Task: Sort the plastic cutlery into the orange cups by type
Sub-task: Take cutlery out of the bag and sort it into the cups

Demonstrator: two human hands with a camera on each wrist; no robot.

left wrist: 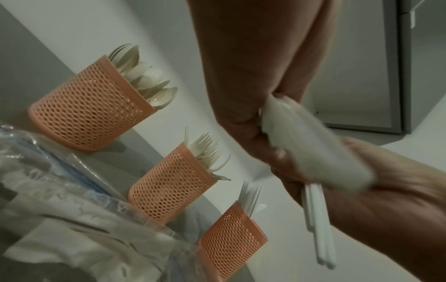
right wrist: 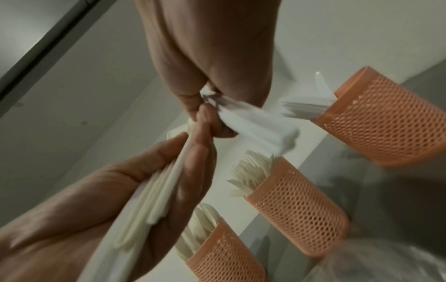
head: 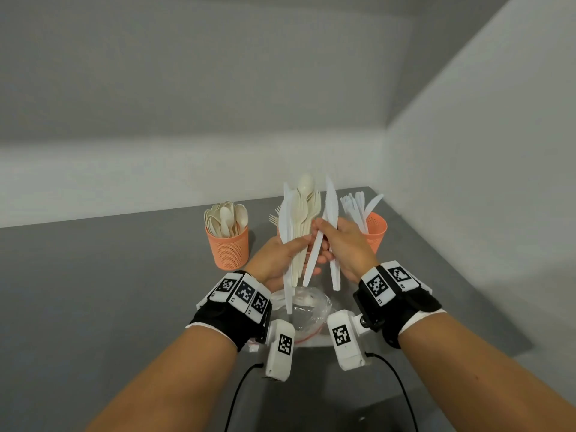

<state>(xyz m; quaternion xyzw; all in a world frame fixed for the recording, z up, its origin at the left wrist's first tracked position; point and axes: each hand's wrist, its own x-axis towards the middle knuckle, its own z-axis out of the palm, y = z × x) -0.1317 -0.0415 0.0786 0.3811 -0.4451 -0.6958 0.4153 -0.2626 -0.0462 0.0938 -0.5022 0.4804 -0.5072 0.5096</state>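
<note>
My left hand [head: 290, 247] grips a mixed bundle of cream spoons and white cutlery [head: 300, 213], held upright over the table. Beside it my right hand [head: 327, 235] pinches a few white knives [head: 331, 210] that touch the bundle. Three orange mesh cups stand behind. The left cup [head: 229, 247] holds spoons and the right cup [head: 376, 230] holds knives. The middle one is hidden in the head view except for fork tines [head: 274, 218]. The left wrist view shows this fork cup [left wrist: 169, 187]. In the right wrist view the knives [right wrist: 255, 126] are blurred.
A crumpled clear plastic bag [head: 307, 310] lies on the grey table [head: 109, 291] under my hands. White walls close the back and right sides, with the knife cup close to the right wall. Cables run from both wrist cameras toward me.
</note>
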